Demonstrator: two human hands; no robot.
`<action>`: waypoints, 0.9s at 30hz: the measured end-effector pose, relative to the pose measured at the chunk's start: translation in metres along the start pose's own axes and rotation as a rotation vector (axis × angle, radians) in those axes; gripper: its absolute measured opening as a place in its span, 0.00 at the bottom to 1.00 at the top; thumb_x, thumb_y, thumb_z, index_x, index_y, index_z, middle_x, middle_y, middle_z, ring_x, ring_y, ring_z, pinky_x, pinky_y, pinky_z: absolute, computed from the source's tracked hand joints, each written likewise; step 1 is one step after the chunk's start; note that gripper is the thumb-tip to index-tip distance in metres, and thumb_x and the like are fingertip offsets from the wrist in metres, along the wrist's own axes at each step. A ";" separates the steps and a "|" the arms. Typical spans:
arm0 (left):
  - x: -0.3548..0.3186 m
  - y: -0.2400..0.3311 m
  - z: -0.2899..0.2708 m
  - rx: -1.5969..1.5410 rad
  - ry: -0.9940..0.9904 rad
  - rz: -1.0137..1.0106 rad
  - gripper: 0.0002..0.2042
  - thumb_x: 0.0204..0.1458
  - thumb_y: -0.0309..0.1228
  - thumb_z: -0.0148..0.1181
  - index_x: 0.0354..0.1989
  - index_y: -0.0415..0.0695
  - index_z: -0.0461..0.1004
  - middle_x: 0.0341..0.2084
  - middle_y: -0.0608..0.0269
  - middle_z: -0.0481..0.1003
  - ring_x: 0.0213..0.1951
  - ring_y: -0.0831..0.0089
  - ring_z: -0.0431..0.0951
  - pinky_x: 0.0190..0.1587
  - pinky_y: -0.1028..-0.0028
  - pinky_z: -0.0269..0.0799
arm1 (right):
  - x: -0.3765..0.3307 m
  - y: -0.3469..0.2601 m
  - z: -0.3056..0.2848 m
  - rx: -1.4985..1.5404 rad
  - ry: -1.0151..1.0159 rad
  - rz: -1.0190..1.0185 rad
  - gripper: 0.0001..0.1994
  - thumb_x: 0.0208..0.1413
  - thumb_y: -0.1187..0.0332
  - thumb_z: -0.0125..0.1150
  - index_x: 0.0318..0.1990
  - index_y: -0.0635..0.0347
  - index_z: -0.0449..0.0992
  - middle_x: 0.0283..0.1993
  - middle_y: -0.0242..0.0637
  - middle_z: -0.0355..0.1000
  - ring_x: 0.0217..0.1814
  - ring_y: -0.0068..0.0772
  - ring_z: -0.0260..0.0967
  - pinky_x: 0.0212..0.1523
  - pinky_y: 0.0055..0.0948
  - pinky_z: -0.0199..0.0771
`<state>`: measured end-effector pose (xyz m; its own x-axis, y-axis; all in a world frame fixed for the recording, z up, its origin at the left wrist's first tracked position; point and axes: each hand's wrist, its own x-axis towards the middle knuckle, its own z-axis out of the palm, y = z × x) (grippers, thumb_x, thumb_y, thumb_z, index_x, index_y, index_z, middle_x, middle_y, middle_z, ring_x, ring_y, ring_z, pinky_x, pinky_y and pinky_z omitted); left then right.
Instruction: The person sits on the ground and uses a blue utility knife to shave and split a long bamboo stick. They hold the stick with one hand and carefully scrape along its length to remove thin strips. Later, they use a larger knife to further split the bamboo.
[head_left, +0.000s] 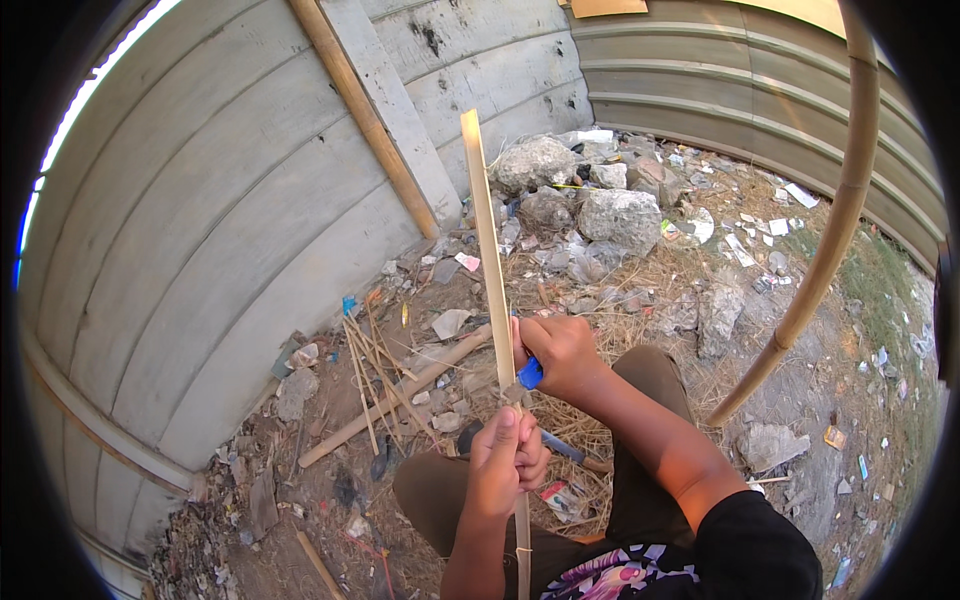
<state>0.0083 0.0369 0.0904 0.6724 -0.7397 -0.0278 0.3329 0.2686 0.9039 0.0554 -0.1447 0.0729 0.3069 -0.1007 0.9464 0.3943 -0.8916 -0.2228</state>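
Note:
A long, flat bamboo strip (pixel 487 235) stands nearly upright before me, running from my lap to above the rubble. My left hand (pixel 505 460) is closed around its lower part, thumb on top. Just above, my right hand (pixel 562 352) is closed on a blue-handled knife (pixel 530 373), whose short grey blade meets the strip's edge close over the left thumb. The right fingers wrap behind the strip and are partly hidden. Between my legs lies a tool with a grey-blue blade (pixel 562 447), partly covered by the left hand.
Thin bamboo sticks (pixel 372 372) lie over a wooden pole (pixel 345 440) at left. Concrete chunks (pixel 618 220) and litter sit against the far corner. A thick bamboo pole (pixel 840 230) slants up at right. A grey panel wall (pixel 220 220) bounds the left, a corrugated metal fence (pixel 700 90) the back.

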 end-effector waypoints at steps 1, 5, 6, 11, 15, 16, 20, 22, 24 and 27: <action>-0.001 -0.001 0.000 -0.011 0.002 -0.005 0.20 0.71 0.50 0.38 0.32 0.48 0.60 0.14 0.76 0.50 0.14 0.86 0.46 0.13 0.82 0.39 | 0.000 -0.002 0.000 -0.013 0.011 0.011 0.15 0.56 0.72 0.61 0.19 0.55 0.65 0.14 0.36 0.63 0.11 0.40 0.64 0.13 0.37 0.63; -0.001 -0.003 0.005 -0.070 0.005 -0.021 0.20 0.71 0.50 0.38 0.32 0.49 0.59 0.15 0.76 0.50 0.14 0.86 0.46 0.14 0.81 0.39 | 0.001 -0.007 -0.006 -0.060 0.018 0.071 0.15 0.56 0.71 0.62 0.19 0.56 0.66 0.14 0.38 0.65 0.12 0.42 0.65 0.15 0.38 0.65; -0.001 -0.004 0.007 -0.082 0.006 -0.028 0.19 0.71 0.50 0.38 0.32 0.49 0.59 0.15 0.76 0.50 0.14 0.86 0.46 0.14 0.81 0.39 | -0.001 -0.006 -0.007 -0.067 0.017 0.095 0.14 0.56 0.71 0.62 0.20 0.56 0.67 0.15 0.38 0.66 0.13 0.43 0.66 0.16 0.39 0.66; -0.002 -0.018 0.020 -0.016 -0.041 -0.075 0.19 0.71 0.50 0.39 0.32 0.49 0.59 0.15 0.76 0.50 0.14 0.86 0.46 0.14 0.81 0.39 | 0.014 0.023 -0.023 -0.063 0.019 0.345 0.10 0.56 0.66 0.63 0.25 0.56 0.73 0.17 0.41 0.70 0.18 0.49 0.70 0.22 0.43 0.70; -0.006 -0.016 0.021 -0.011 -0.059 -0.076 0.19 0.71 0.50 0.39 0.32 0.48 0.59 0.15 0.75 0.50 0.14 0.86 0.46 0.14 0.81 0.40 | 0.015 0.019 -0.029 -0.066 0.027 0.295 0.11 0.59 0.66 0.62 0.24 0.56 0.74 0.16 0.42 0.69 0.17 0.48 0.70 0.21 0.42 0.69; -0.006 -0.015 0.024 -0.010 -0.057 -0.071 0.20 0.71 0.50 0.38 0.32 0.48 0.59 0.15 0.75 0.50 0.14 0.86 0.46 0.14 0.81 0.40 | 0.016 0.021 -0.028 -0.105 0.043 0.298 0.12 0.59 0.66 0.61 0.24 0.56 0.73 0.16 0.42 0.69 0.17 0.47 0.70 0.20 0.42 0.68; -0.008 -0.017 0.023 0.016 -0.058 -0.071 0.20 0.71 0.50 0.38 0.32 0.48 0.59 0.15 0.75 0.49 0.14 0.86 0.46 0.14 0.81 0.39 | 0.037 0.035 -0.034 -0.232 0.103 0.207 0.15 0.60 0.68 0.59 0.20 0.57 0.70 0.15 0.40 0.69 0.15 0.45 0.69 0.16 0.40 0.66; -0.008 -0.015 0.022 -0.007 -0.055 -0.074 0.20 0.71 0.50 0.38 0.31 0.49 0.59 0.14 0.75 0.49 0.14 0.86 0.46 0.14 0.81 0.39 | 0.045 0.039 -0.037 -0.262 0.089 0.160 0.15 0.60 0.69 0.60 0.20 0.57 0.70 0.15 0.40 0.69 0.15 0.45 0.69 0.17 0.40 0.66; -0.009 -0.012 0.019 -0.015 -0.065 -0.059 0.20 0.71 0.50 0.38 0.31 0.49 0.59 0.14 0.76 0.49 0.14 0.86 0.46 0.14 0.81 0.39 | 0.053 0.041 -0.035 -0.258 0.070 0.132 0.14 0.60 0.69 0.59 0.21 0.57 0.70 0.16 0.41 0.68 0.16 0.46 0.69 0.18 0.40 0.66; -0.010 -0.011 0.017 -0.038 -0.085 -0.033 0.19 0.71 0.50 0.38 0.32 0.50 0.59 0.14 0.75 0.50 0.14 0.86 0.46 0.14 0.81 0.39 | 0.066 0.039 -0.037 -0.240 0.063 0.066 0.12 0.58 0.69 0.60 0.23 0.56 0.72 0.17 0.41 0.69 0.18 0.47 0.70 0.20 0.40 0.67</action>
<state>-0.0135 0.0311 0.0876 0.6024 -0.7979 -0.0193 0.3801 0.2655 0.8860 0.0590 -0.2023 0.1354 0.2677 -0.1831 0.9460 0.1558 -0.9606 -0.2300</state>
